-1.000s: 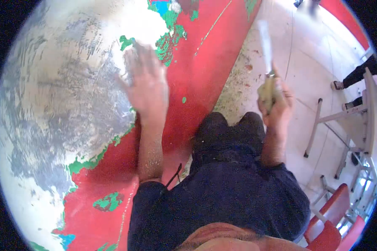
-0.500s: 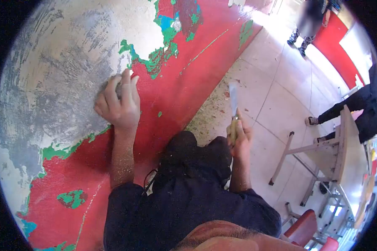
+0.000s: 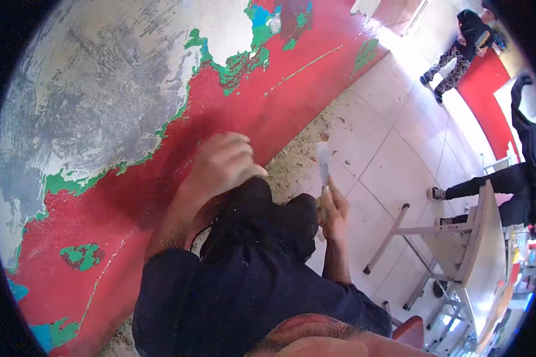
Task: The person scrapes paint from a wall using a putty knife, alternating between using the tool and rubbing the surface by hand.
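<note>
My right hand [image 3: 335, 212] is closed round the handle of a scraper [image 3: 323, 163], whose flat blade points up and away from me over the floor. Slightly blurred, my left hand [image 3: 223, 163] hovers in front of the wall near my knee. Its fingers are loosely bent with the thumb apart, and I see nothing in it. The wall [image 3: 178, 134] has red paint low down. Above a ragged edge of green paint [image 3: 65, 183], a large grey-white patch [image 3: 101, 95] is stripped bare.
Paint crumbs [image 3: 292, 172] litter the tiled floor [image 3: 393, 160] along the wall's foot. On the right stand a table [image 3: 482, 250] with metal legs and a red chair [image 3: 410, 333]. One person [image 3: 455, 53] is at the back; another person [image 3: 506, 190] stands beside the table.
My left hand has come off the stripped patch of wall, moving right and down towards my knee. The scraper in my right hand has shifted slightly down and left. The view has turned a little.
</note>
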`<state>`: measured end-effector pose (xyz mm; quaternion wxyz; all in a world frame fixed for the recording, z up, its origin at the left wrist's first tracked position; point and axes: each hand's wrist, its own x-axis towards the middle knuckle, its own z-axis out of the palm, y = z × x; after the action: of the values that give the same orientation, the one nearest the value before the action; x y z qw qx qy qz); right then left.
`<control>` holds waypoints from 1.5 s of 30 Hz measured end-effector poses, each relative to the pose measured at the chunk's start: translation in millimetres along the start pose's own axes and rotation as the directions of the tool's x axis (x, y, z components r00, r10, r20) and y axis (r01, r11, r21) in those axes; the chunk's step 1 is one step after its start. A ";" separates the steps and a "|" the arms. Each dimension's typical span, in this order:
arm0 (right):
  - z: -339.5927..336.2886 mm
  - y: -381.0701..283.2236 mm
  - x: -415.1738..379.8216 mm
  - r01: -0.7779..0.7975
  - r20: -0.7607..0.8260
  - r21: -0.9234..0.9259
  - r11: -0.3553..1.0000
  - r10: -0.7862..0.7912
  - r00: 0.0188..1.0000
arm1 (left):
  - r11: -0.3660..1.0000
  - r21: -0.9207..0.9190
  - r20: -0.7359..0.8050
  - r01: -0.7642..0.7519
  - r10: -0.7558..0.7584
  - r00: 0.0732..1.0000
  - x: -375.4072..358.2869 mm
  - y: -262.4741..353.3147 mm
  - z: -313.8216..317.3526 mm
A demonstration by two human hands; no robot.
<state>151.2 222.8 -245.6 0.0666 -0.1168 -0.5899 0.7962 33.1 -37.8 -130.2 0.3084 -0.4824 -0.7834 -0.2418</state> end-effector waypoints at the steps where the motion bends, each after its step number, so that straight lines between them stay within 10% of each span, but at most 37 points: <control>1: 10.6 -4.6 -2.3 0.011 0.047 -0.062 0.998 -0.008 0.999 | 0.999 0.027 -0.043 0.035 -0.034 0.999 -3.5 -0.1 -3.1; 4: 49.1 -29.9 -7.1 0.053 0.201 -0.102 0.993 -0.031 0.979 | 0.672 -0.308 0.010 0.674 -0.706 0.708 -1.2 4.9 -15.1; 5: 62.8 -35.8 -5.5 0.108 0.246 -0.097 0.989 -0.081 0.966 | 0.396 -0.590 0.202 0.703 -0.771 0.604 -0.6 5.3 -10.9; 9: 120.8 -67.6 21.8 0.267 0.280 -0.115 0.957 -0.227 0.933 | -0.074 -0.885 0.406 0.460 -0.606 0.684 12.0 2.4 21.6; 12: 154.6 -63.5 38.8 0.404 0.271 0.011 0.915 -0.392 0.879 | 0.076 -0.912 0.259 0.404 -0.657 0.708 35.0 -9.5 23.8; 16: 172.5 -72.3 38.1 0.407 0.333 -0.019 0.913 -0.378 0.864 | -0.137 -0.987 0.155 0.085 -0.658 0.737 51.3 -10.4 5.8; 26: 200.5 -62.3 63.4 0.683 0.158 -0.109 0.722 -0.666 0.729 | -0.195 -0.956 0.289 0.221 -0.768 0.572 83.6 -19.1 -5.1; 36: 179.4 -85.8 60.7 0.553 0.320 -0.128 0.823 -0.494 0.808 | -0.217 -0.963 0.270 0.163 -0.809 0.521 79.2 -18.2 4.2; 41: 191.9 -85.3 73.1 0.658 0.291 -0.066 0.750 -0.616 0.732 | -0.009 -0.975 0.133 0.221 -0.821 0.556 100.6 -23.0 -11.1; 45: 185.6 -86.5 63.2 0.554 0.349 -0.080 0.829 -0.497 0.794 | -0.189 -0.968 0.246 0.164 -0.848 0.470 80.6 -16.3 -2.6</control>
<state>38.5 92.2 -118.4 0.1807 0.1746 -0.6706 0.6980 -8.8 2.6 -72.0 -0.0231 -0.0653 -0.4270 -0.9016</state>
